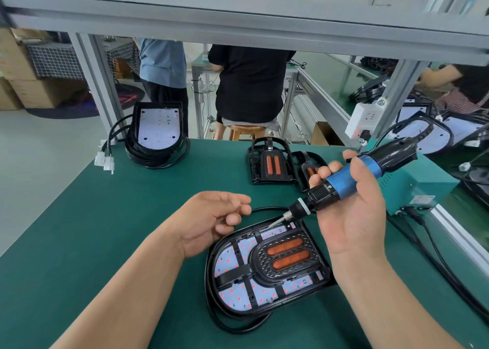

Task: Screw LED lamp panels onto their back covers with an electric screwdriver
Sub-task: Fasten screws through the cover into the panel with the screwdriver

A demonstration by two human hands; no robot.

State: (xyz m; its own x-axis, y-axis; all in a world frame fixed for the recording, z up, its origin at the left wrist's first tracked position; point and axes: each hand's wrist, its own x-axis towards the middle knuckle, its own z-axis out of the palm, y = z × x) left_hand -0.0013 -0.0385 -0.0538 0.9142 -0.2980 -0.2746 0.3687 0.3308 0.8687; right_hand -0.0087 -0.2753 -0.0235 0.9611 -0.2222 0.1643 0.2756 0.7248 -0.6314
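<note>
A black lamp assembly (pixel 267 266) lies on the green mat in front of me: a white LED panel with red dots under a black frame that carries two orange strips. My right hand (pixel 352 211) grips a blue and black electric screwdriver (pixel 344 179), tilted, its bit tip just above the assembly's far edge. My left hand (pixel 214 216) hovers at the assembly's far-left edge with fingers loosely curled; whether it pinches a screw I cannot tell.
A stack of panels in back covers (pixel 156 131) with black cables and white plugs stands at the far left. Two black frames (pixel 272 163) lie at the far middle. A teal power box (pixel 415 190) and more lamps sit at right. People work beyond the bench.
</note>
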